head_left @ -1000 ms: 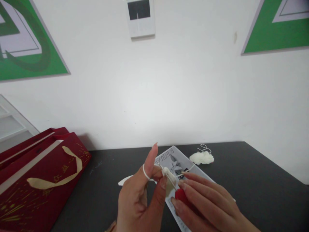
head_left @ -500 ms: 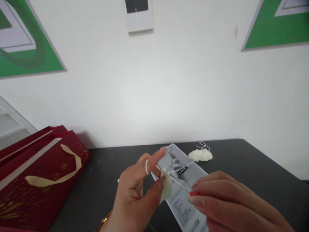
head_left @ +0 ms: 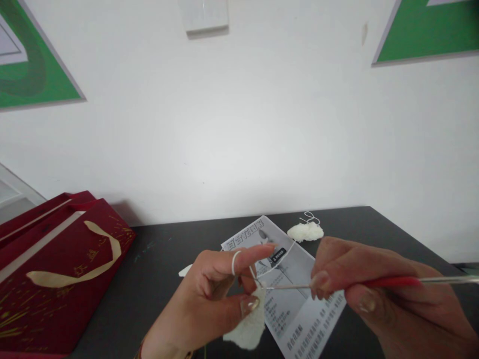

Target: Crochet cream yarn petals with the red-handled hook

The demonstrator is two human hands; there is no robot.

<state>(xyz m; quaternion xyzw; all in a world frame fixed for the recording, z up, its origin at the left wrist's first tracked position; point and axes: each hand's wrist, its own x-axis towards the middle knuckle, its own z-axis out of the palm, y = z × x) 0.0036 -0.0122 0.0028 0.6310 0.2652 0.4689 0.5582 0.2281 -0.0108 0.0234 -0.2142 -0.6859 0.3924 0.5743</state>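
Note:
My left hand [head_left: 209, 294] pinches a small cream crochet piece [head_left: 247, 329] between thumb and fingers. White yarn [head_left: 235, 263] loops round its raised index finger. In my right hand [head_left: 407, 314] is a metal crochet hook with a red grip [head_left: 396, 282], held almost level. The hook's tip meets the top edge of the crochet piece, where the fine stitches are too small to make out. From there a strand runs over a printed sheet [head_left: 295, 324] toward a small bundle of cream yarn [head_left: 305, 232] near the back of the table.
The dark table [head_left: 160, 259] meets a white wall [head_left: 232, 124] at the back. Dark red gift bags [head_left: 48, 314] with a cream ribbon handle lie at the left. A small white piece [head_left: 184, 271] shows behind my left hand.
My right hand has turned, so the hook now lies level with its red grip and shaft showing. My left hand has tilted and more of the crochet piece shows. The view has shifted slightly.

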